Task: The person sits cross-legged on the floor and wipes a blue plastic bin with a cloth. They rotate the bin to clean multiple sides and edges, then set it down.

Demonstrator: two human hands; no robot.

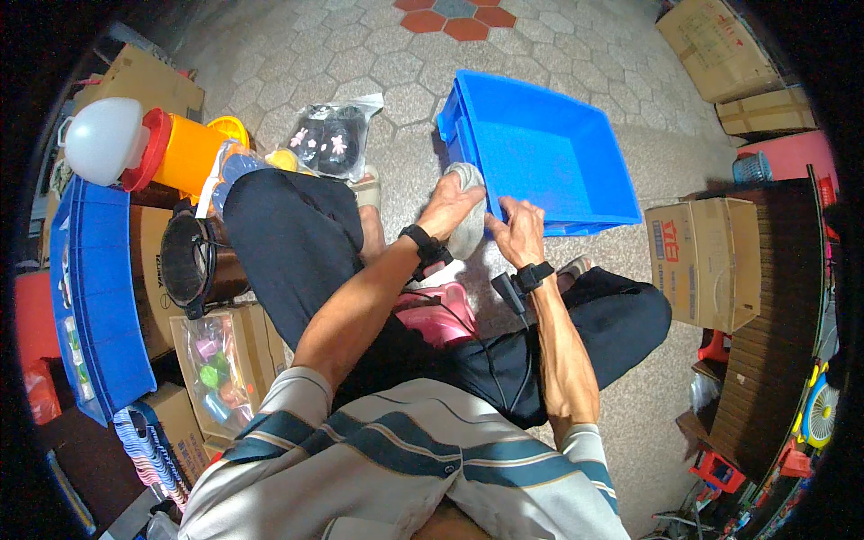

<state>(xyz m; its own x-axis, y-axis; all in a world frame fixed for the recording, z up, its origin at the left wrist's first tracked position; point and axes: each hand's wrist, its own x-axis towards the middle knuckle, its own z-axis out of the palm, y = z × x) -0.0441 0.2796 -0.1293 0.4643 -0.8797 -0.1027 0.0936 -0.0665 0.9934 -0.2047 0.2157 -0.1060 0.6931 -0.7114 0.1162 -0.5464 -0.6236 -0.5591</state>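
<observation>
A light grey cloth (467, 238) is bunched under my left hand (447, 207), whose fingers are closed on it. The hand presses the cloth to the near left side of a blue plastic bin (540, 135). This bin rests on the paving, tilted so its inside faces up and to the right. My right hand (518, 232) grips the bin's rim at the near left corner, fingers bent over the edge. Dark bands with small devices sit on both wrists. Between my legs is a pink plastic stool (437, 315).
Left of my knee lies a clear bag of black slippers (331, 139). Beyond it are an orange and red container (175, 153), a dark round pot (189, 261) and another blue bin (99, 306). Cardboard boxes (706, 261) stand along the right. A cable hangs from my right wrist.
</observation>
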